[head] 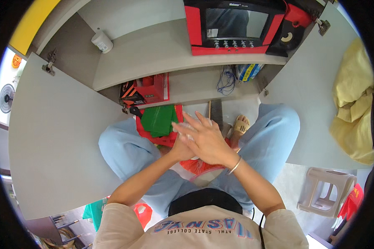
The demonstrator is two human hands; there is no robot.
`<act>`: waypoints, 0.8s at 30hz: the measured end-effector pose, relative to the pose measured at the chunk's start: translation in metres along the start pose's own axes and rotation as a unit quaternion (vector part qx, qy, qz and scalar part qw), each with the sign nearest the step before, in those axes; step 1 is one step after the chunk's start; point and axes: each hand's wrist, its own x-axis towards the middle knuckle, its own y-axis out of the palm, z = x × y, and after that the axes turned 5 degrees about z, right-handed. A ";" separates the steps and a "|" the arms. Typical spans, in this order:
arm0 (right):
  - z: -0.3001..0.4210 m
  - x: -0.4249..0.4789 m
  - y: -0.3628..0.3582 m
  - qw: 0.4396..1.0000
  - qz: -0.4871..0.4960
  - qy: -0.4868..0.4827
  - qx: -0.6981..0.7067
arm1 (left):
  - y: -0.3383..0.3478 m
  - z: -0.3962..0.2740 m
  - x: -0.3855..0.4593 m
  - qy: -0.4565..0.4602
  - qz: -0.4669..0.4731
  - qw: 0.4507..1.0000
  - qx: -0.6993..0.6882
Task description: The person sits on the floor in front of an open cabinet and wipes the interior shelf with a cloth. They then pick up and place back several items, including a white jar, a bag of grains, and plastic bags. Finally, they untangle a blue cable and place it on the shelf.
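Both of my hands meet over my lap, before the open cabinet. My right hand (pixel 205 138) lies on top, its fingers spread, with a bracelet at the wrist. Beneath it is my left hand (pixel 183 147), largely hidden. A whitish, crumpled thing (pixel 191 126), perhaps thin plastic or tissue, shows between the hands; which hand holds it I cannot tell. Just left of them, green flat pieces (pixel 158 121) rest on red material (pixel 143 132). Below the hands, a red plastic bag (pixel 193 166) shows inside a round container between my legs.
A red-black device with a screen (pixel 235 28) and a white cup-like container (pixel 102 42) stand on the upper shelf. Red boxes (pixel 151 88) and blue cord (pixel 227 81) lie lower. A brush (pixel 216 112) is beyond my hands. Cabinet doors (pixel 65 140) flank me; a plastic stool (pixel 327 191) stands right.
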 end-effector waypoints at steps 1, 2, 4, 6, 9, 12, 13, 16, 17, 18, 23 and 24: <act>-0.001 0.006 0.002 0.999 0.008 0.034 0.035 | -0.003 -0.008 -0.001 -0.007 -0.006 0.999 0.036; -0.003 0.011 0.004 0.995 0.015 0.067 0.071 | -0.008 -0.015 0.007 -0.034 -0.018 0.998 -0.044; -0.008 0.018 0.011 0.988 0.006 0.110 0.105 | -0.010 -0.013 0.010 -0.028 -0.042 0.996 -0.069; -0.012 0.025 0.020 0.981 -0.034 0.156 0.114 | -0.014 -0.019 0.007 -0.078 -0.028 0.993 -0.079; -0.058 0.026 0.044 0.980 0.017 0.184 -0.077 | -0.017 -0.026 0.004 -0.053 -0.058 0.996 -0.042; -0.070 0.007 0.044 0.939 -0.005 0.333 -0.086 | -0.032 -0.025 0.000 -0.019 -0.089 0.993 -0.079; -0.094 -0.014 0.067 0.950 0.011 0.279 -0.140 | -0.038 -0.029 0.001 -0.014 -0.091 0.990 -0.109; -0.106 -0.034 0.062 0.946 -0.023 0.269 -0.180 | -0.050 -0.032 0.007 -0.003 -0.120 0.990 -0.076; -0.114 -0.027 0.049 0.945 -0.059 0.259 -0.193 | -0.051 -0.027 0.008 0.006 -0.134 0.989 -0.058; -0.110 -0.020 0.031 0.944 -0.086 0.248 -0.202 | -0.051 -0.024 0.006 -0.006 -0.119 0.989 -0.083; -0.018 0.012 -0.083 0.930 -0.122 0.185 0.292 | -0.053 -0.027 0.005 -0.044 -0.094 0.986 -0.134; -0.001 0.013 -0.078 0.923 -0.127 0.101 0.349 | -0.056 -0.028 0.004 -0.061 -0.071 0.986 -0.135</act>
